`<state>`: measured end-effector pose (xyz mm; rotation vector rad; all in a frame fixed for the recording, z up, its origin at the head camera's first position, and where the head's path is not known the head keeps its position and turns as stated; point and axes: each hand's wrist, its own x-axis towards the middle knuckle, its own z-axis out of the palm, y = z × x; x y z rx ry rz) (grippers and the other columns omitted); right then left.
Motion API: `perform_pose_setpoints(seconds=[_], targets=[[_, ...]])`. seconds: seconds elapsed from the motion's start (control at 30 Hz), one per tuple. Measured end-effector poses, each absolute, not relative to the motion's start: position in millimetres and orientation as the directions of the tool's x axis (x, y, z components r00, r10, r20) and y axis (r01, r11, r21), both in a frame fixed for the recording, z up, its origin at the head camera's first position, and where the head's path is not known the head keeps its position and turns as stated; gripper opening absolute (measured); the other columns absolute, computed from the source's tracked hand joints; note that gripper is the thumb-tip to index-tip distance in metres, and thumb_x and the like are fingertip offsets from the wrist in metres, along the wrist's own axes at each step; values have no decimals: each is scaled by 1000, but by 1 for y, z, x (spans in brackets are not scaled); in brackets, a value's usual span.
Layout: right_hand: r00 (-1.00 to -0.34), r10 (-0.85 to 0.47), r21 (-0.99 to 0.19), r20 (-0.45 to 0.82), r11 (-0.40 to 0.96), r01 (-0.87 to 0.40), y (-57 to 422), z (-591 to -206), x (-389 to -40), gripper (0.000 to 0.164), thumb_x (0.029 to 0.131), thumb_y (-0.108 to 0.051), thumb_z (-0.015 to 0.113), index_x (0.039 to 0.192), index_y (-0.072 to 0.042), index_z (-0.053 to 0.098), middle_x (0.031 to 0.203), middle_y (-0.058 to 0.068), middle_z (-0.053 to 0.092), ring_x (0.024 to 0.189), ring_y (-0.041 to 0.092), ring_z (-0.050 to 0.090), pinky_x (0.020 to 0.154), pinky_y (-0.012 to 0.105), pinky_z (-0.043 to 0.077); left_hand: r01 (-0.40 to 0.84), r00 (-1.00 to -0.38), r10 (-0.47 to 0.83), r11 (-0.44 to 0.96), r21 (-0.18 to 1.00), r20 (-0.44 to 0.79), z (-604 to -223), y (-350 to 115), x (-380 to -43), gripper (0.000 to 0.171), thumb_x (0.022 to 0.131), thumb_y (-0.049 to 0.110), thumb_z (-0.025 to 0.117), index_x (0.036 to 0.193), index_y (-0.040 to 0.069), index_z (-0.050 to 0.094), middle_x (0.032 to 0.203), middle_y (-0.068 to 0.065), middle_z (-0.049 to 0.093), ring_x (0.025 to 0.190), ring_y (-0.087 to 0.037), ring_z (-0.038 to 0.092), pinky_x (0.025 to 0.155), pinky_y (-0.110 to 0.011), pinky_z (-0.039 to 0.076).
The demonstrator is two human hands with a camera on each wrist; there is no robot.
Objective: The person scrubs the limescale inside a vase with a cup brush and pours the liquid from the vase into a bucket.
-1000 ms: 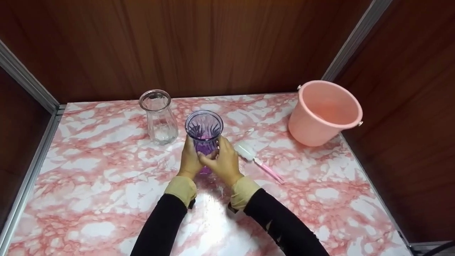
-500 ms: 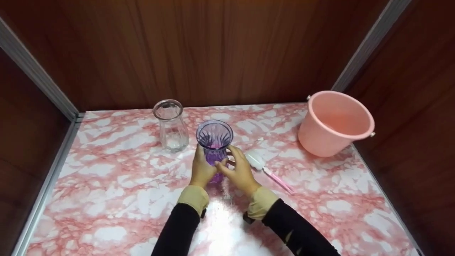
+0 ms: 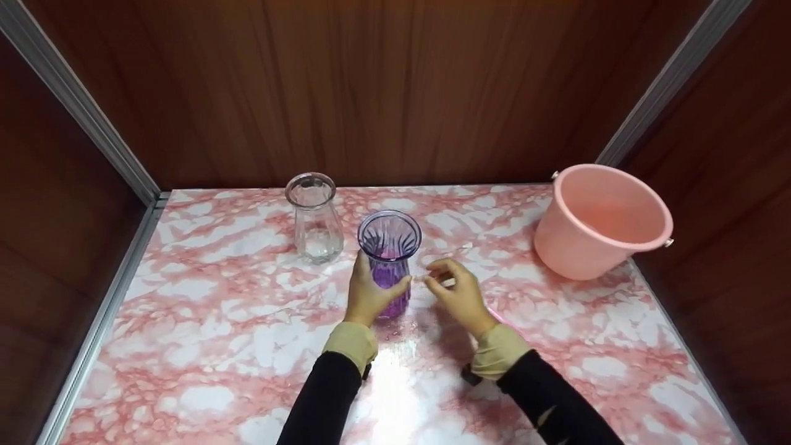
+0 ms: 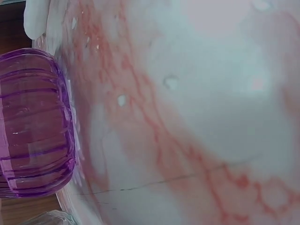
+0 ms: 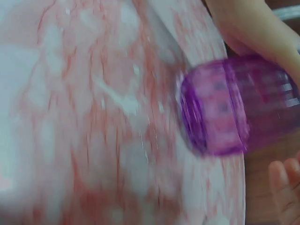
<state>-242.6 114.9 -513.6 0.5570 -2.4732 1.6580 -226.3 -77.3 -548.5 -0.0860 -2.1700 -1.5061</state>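
A purple ribbed glass vase point(image 3: 390, 272) with a flared rim stands upright in the head view. My left hand point(image 3: 371, 296) grips it from the left, thumb across its front. To the right of the vase, my right hand point(image 3: 457, 293) is apart from it, fingers loosely bent with nothing seen between them. In the right wrist view, the base of the purple vase point(image 5: 211, 112) is close over the tabletop, and my right fingers point(image 5: 279, 176) show below it. Behind my right hand lies a brush whose pink handle point(image 3: 503, 318) peeks out; its head is hidden in the head view.
A clear glass vase point(image 3: 318, 228) stands at the back left. A pink bucket point(image 3: 596, 225) stands at the back right near the wall. Small drops point(image 4: 171, 82) dot the pink-and-white marbled tabletop point(image 3: 204, 358). Brown wood panels point(image 3: 383, 93) enclose the back and sides.
My right hand has let go of the purple vase and moved right, covering the brush's white head. My left hand still holds the vase. The head view has shifted.
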Motion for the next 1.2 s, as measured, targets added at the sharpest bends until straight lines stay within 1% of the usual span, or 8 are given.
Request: perform_pose_setpoints(seconds=[0.13,0.27,0.37,0.5,0.73,0.83,1.03,1.2], targets=[[-939,-213,-844,271,417,-338,138,-512,-250,20,85,3,74,104,3,68,96,15,69,85,30,65,75,36,59,303,-886,-224,384,872,407,-548,-77,-225,101,70,28,91,148,-3,34,138,-26,54,126,-40,55,111,-49,43],[-955,-199,-811,219,507,-291,158,-510,-254,22,84,3,74,104,6,65,100,21,66,90,39,65,81,46,58,303,-884,-225,389,870,409,-547,-76,-225,101,71,29,91,148,-4,34,140,-27,52,129,-41,53,112,-50,42],[-960,-198,-748,195,603,-277,172,-509,-255,28,83,1,74,109,6,63,105,25,62,95,43,63,86,52,55,308,-879,-229,399,864,419,-547,-76,-225,101,71,28,91,148,-5,34,140,-27,52,129,-42,52,113,-50,42],[-971,-194,-646,141,725,-239,188,-512,-255,43,79,-4,76,118,4,59,112,29,58,99,45,61,88,53,53,314,-874,-231,400,861,427,-548,-76,-225,101,71,27,91,148,-5,34,139,-27,53,129,-41,53,112,-49,42],[-981,-190,-562,-28,815,-142,207,-520,-248,56,79,-13,81,124,5,52,107,29,55,90,41,59,85,55,52,314,-880,-225,385,868,419,-549,-75,-227,101,71,27,92,148,-4,34,139,-27,53,128,-41,54,112,-49,43],[-976,-203,-556,-79,821,-126,212,-523,-246,51,80,-11,80,119,7,53,100,25,58,87,37,59,83,52,51,321,-879,-220,387,865,424,-550,-75,-227,101,71,28,92,148,-4,34,139,-26,53,127,-41,54,112,-49,43],[-964,-252,-545,-85,822,-167,215,-529,-246,22,79,-2,75,95,3,60,79,11,63,75,28,58,70,41,50,333,-867,-223,406,851,446,-551,-76,-226,101,71,28,91,148,-5,34,138,-27,53,127,-42,54,111,-50,44],[-963,-231,-519,-139,845,-128,217,-528,-245,16,81,-5,74,86,0,60,76,8,60,71,26,56,65,37,48,325,-868,-227,409,852,441,-552,-76,-226,102,72,30,91,148,-5,33,139,-28,52,128,-42,53,111,-50,43]])
